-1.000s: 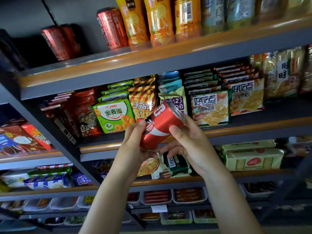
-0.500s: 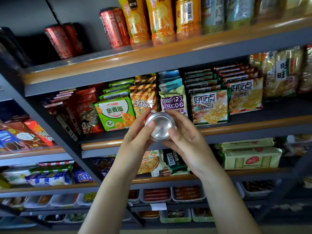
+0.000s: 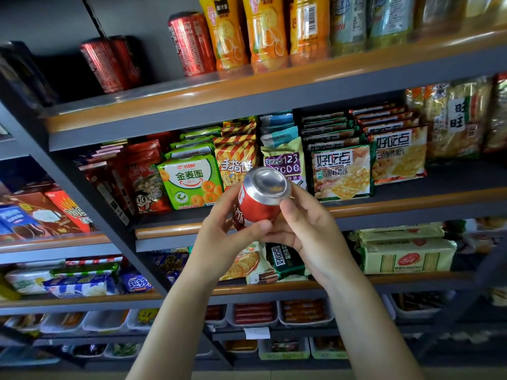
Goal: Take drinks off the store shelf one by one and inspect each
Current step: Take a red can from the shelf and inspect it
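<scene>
left hand point(image 3: 222, 237) and right hand point(image 3: 310, 231) both grip red can point(image 3: 258, 207), tilted, silver end up, before middle shelf edge point(image 3: 384, 207) | behind: snack packets point(image 3: 189, 182) | top shelf point(image 3: 247, 89): red cans point(image 3: 192, 42), orange bottles point(image 3: 263, 31)

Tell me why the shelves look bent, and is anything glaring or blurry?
Head view: the wide-angle lens bows the top shelf; light glints on the silver end of the red can held in both hands; the dark upper-left corner hides detail; the bottom trays look soft.
</scene>
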### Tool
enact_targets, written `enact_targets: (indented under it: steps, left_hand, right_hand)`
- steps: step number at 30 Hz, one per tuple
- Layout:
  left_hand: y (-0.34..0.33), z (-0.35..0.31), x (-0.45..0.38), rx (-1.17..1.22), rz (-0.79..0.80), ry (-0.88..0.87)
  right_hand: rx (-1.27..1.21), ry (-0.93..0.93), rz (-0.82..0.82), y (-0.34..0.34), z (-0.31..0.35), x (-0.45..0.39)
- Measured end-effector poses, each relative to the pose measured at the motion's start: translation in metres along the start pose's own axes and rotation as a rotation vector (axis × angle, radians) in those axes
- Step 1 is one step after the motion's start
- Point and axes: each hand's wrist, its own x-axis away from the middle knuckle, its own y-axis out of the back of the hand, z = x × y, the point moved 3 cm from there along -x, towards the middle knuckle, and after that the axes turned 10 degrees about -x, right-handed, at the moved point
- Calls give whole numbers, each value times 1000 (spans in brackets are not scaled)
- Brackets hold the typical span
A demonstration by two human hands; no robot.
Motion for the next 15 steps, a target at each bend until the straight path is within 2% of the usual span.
enact_targets:
  steps: [5, 8, 10, 13, 15]
  left_hand:
    - [-3, -4, 7, 36, -98, 32]
    - [-8, -3, 9, 164, -214, 229]
    - [-7, -3, 8, 244, -271, 341]
    - [-3, -4, 8, 284, -277, 380]
    - [-1, -6, 9, 279, -219, 350]
  right_hand:
    - [188, -29, -18, 7, 5, 1]
    - [276, -35, -63, 14, 2, 2]
    - [342, -46, -17, 13, -2, 3]
    - [387, -34, 95, 6, -8, 5]
    - [348, -3, 94, 3, -8, 5]
